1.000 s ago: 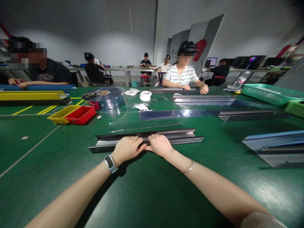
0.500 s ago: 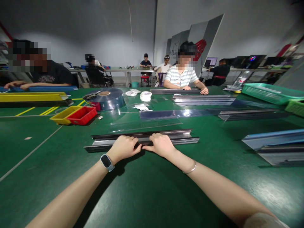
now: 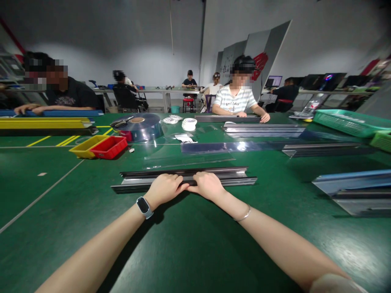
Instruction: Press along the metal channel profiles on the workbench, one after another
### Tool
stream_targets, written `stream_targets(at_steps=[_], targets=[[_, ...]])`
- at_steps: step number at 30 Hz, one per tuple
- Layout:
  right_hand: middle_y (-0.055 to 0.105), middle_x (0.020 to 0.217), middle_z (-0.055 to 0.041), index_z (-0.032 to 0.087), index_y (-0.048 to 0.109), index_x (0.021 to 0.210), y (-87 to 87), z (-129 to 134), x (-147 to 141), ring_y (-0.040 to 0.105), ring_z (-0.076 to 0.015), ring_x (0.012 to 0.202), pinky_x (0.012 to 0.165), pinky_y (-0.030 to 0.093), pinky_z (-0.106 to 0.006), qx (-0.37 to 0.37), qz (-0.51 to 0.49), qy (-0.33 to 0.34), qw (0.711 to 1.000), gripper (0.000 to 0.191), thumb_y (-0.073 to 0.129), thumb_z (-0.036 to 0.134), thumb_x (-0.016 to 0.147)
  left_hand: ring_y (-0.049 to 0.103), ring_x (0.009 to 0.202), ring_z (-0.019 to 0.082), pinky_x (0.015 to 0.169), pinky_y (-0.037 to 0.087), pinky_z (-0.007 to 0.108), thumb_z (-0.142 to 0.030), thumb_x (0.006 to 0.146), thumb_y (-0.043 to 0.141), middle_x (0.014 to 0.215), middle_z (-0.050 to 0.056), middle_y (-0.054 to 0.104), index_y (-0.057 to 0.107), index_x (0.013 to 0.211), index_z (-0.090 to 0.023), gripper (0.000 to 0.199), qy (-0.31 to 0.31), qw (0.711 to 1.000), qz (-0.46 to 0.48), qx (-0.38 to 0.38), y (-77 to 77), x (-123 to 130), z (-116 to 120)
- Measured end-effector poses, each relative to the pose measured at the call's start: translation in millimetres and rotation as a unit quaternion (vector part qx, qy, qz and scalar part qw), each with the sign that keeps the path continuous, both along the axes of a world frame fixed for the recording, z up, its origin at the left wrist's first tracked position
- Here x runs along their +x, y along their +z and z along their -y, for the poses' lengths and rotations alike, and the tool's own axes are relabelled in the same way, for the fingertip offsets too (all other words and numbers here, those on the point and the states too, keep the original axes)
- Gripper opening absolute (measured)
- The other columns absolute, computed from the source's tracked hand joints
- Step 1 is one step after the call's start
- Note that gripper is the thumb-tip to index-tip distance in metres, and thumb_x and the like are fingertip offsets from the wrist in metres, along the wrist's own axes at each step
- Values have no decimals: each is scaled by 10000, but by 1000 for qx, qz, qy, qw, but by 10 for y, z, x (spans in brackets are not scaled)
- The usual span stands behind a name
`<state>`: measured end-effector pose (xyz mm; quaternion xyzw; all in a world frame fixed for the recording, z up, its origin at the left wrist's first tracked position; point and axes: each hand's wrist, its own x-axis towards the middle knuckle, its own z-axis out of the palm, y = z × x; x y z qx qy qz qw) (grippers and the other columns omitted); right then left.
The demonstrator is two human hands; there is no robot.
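A long black channel-shaped profile (image 3: 131, 184) lies crosswise on the green table (image 3: 183, 244) before me. Near its middle, my left hand (image 3: 165, 188) grips the near edge, fingers curled over into the channel and thumb along the front. Just to the right, my right hand (image 3: 208, 185) holds the same edge in the same way, and the two thumbs meet or nearly meet. The fingertips of both hands are hidden inside the channel. A clear plastic strip (image 3: 189, 161) lies just beyond the profile.
Red tray (image 3: 109, 148) and yellow tray (image 3: 87, 147) stand left, near a clear film roll (image 3: 137, 125). Blue and black profiles (image 3: 354, 183) lie right, a green basket (image 3: 351, 122) behind them. Two people work across the table, hands on profiles.
My left hand has slid slightly right along the profile, closer to my right hand, which has barely moved. The view has shifted a little.
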<state>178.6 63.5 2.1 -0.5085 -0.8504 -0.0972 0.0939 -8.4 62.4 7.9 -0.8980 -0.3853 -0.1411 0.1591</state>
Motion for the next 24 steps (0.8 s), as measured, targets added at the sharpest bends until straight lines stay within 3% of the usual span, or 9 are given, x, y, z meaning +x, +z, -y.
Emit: stream_targets(at_steps=[14,24], targets=[[609,793,-80,160,580,789,0,13,-17,572,-191,775,652,380,-263,-7,-3,-9,1000,408,433,540,773,571,645,180,585,387,289,-464,851,337,674,62,596,536,765,-147,383,37,999,23,19,-43,34,22],[605,782,-78,155,574,801,13,3,-21,569,-187,760,647,371,-267,-6,-5,-3,1000,399,429,525,779,563,667,174,606,392,291,-438,856,343,693,61,592,540,756,-148,365,24,999,19,14,-40,46,18]])
